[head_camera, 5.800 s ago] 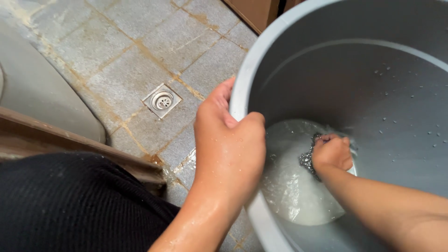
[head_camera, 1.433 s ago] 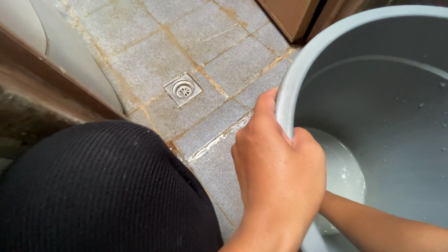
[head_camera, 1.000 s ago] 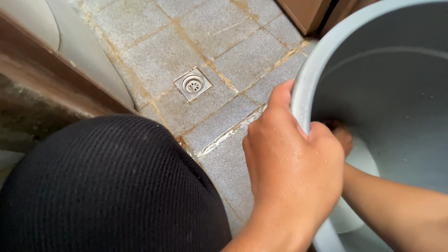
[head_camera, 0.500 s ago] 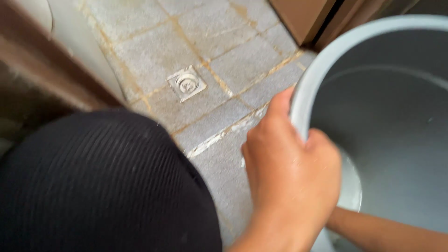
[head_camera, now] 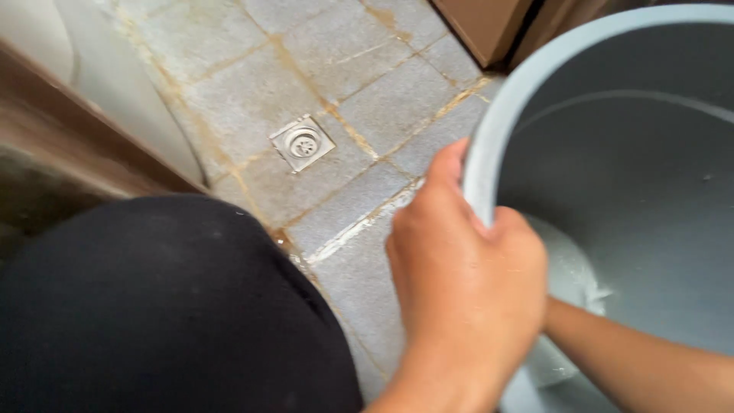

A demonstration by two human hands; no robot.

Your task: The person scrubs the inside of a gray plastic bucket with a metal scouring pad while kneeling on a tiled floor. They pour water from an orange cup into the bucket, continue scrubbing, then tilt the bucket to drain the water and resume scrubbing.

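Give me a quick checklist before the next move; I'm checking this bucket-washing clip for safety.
1. Left hand gripping the grey bucket rim: ok, fingers hooked over the edge.
2. Right hand visible: not ok, only the forearm shows; the hand is hidden behind the left one.
3. Anything held in the right hand: cannot tell.
4. Soapy water in the bucket bottom: ok, foamy white.
5. Floor drain uncovered: ok.
6. Tiled floor dry: cannot tell.

The left hand (head_camera: 466,283) grips the grey bucket (head_camera: 489,145) rim; the right forearm reaches inside.
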